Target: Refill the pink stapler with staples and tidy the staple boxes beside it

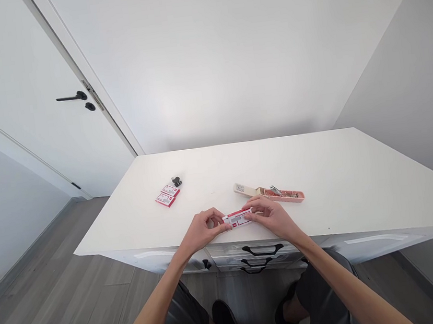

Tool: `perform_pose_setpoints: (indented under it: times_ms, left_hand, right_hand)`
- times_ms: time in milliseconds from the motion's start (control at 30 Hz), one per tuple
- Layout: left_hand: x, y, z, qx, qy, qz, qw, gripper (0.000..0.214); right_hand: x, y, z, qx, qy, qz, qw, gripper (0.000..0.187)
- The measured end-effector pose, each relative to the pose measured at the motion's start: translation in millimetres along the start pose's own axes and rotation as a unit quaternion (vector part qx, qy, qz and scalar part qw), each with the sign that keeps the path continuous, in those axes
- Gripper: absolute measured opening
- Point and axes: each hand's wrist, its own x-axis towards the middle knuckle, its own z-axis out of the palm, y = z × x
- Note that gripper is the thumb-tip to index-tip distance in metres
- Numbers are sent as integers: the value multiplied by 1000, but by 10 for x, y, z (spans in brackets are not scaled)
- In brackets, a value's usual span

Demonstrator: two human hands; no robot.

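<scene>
A small red-and-white box is held between both hands just above the near edge of a white table, seen from the head camera. The left hand is closed on the box's left end and the right hand on its right end, fingertips pinched around it from either side, so that the two hands are brought close together with only the box between them. The box is kept roughly level, its long side running left to right; whether it rests on the tabletop or is lifted slightly clear cannot be told. Just behind the right hand, a pink stapler is laid open and flat on the table, metal parts showing in its channel and a pale end piece pointing left. Well apart to the left, two matching boxes are set side by side and touching, with a black clip just beside them on the far side. Black drawer handles are visible under the table's front edge, directly below the hands. The person's knees and dark shoes are seen over a grey wood floor. A white door with a black lever handle stands at the left.
</scene>
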Motion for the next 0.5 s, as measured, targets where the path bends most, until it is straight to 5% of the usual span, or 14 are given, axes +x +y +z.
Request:
perform_pose_setpoints:
  times_ms: [500]
  left_hand:
    - [33, 17, 31, 47, -24, 17, 998, 36]
  right_hand:
    - [0, -13, 8, 11, -52, 12, 999, 27]
